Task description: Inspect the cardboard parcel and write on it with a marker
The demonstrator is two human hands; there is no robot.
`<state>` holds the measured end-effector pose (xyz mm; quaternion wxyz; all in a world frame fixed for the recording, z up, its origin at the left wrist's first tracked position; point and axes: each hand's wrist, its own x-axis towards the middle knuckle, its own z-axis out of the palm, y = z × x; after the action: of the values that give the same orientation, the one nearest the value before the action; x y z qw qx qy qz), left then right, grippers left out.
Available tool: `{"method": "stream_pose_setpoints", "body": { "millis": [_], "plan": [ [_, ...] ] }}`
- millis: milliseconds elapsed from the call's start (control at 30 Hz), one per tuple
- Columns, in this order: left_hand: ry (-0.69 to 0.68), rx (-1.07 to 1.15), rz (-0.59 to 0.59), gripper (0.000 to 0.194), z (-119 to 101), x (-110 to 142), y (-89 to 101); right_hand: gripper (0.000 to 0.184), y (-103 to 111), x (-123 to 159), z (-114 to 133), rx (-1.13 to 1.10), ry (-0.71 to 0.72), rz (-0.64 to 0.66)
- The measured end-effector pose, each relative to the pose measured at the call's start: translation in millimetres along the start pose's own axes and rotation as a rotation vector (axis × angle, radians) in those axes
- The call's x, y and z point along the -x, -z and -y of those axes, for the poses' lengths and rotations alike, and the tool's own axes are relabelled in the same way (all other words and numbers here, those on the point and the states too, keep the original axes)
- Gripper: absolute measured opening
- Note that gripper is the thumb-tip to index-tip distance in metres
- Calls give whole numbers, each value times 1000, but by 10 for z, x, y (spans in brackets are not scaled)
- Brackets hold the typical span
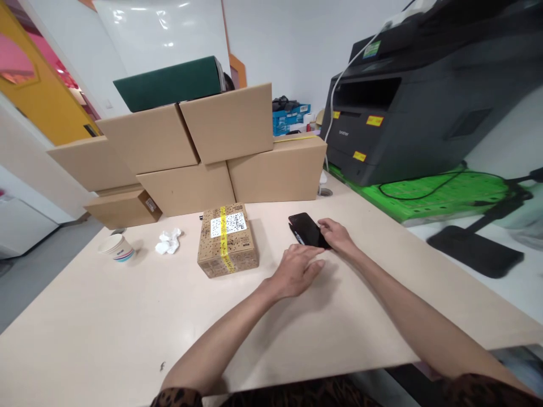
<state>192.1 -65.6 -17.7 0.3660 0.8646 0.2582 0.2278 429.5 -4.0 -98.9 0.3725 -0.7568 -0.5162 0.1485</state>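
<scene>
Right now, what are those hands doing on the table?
A person's right hand holds a black phone at its near end, just above the pale table. The left hand rests flat beside it, empty. A small taped parcel sits to the left, untouched, with stacked cardboard boxes behind.

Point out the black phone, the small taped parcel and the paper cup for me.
black phone (306,229), head view, middle of its dark screen.
small taped parcel (228,240), head view, top face beside the yellow tape.
paper cup (117,248), head view, its side wall.
</scene>
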Motion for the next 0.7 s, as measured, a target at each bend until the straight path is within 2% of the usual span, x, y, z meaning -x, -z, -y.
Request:
{"method": "stream_pose_setpoints", "body": {
  "millis": [67,133,233,300,467,633,700],
  "plan": [
    [75,-156,94,43,94,-155,-99,36,-13,-4,-19,8,20,-1],
    [174,-324,130,43,170,-234,-149,38,-20,0,-43,22,34,0],
    [284,-523,89,42,220,-277,-156,40,-43,21,-55,60,44,6],
    [350,-568,41,41,220,-311,-137,38,-63,39,-37,96,42,11],
    [596,-254,-82,27,222,-509,-100,31,-81,65,42,193,2,18],
    [669,-15,-154,13,316,-754,-98,30,-97,59,85,225,-18,37],
    [715,134,-173,16,373,-812,-107,29,-114,53,94,215,-16,47]
  ]
}}
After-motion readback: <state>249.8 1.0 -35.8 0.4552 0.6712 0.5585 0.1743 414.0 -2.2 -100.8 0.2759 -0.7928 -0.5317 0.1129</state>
